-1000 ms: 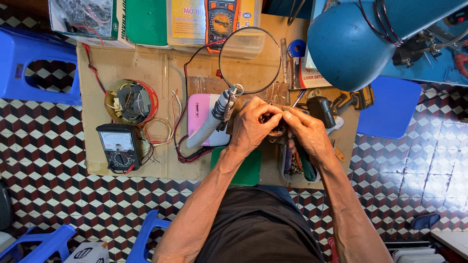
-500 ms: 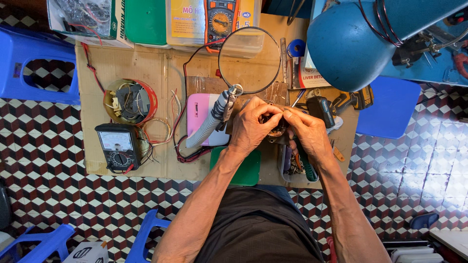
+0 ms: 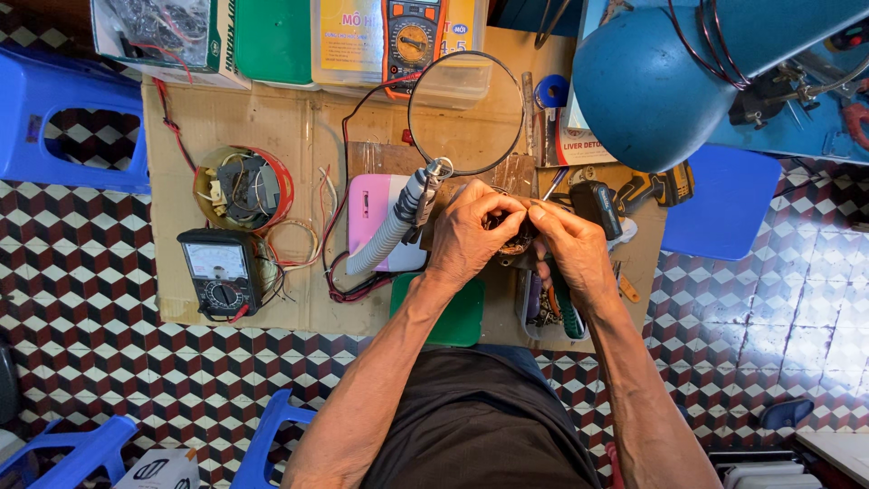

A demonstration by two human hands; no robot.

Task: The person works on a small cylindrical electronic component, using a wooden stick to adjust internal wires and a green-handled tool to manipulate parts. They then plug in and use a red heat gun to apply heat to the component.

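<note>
My left hand [image 3: 469,237] and my right hand [image 3: 577,252] meet over the middle of a cardboard-covered low table [image 3: 226,127]. Together their fingertips pinch a small dark round part [image 3: 516,243], which the fingers mostly hide. Just beyond my hands stands a round magnifying glass [image 3: 464,113] on a grey flexible arm [image 3: 389,231]. A pink box [image 3: 371,213] lies under that arm, left of my left hand. A black block-shaped device [image 3: 597,204] sits just past my right hand.
An analog meter [image 3: 220,272] and a red tin of wired parts [image 3: 244,186] lie at the left, and an orange digital meter [image 3: 414,41] at the back. A big blue lamp shade [image 3: 652,81] hangs at the right. Blue plastic stools [image 3: 54,109] stand on the chequered floor.
</note>
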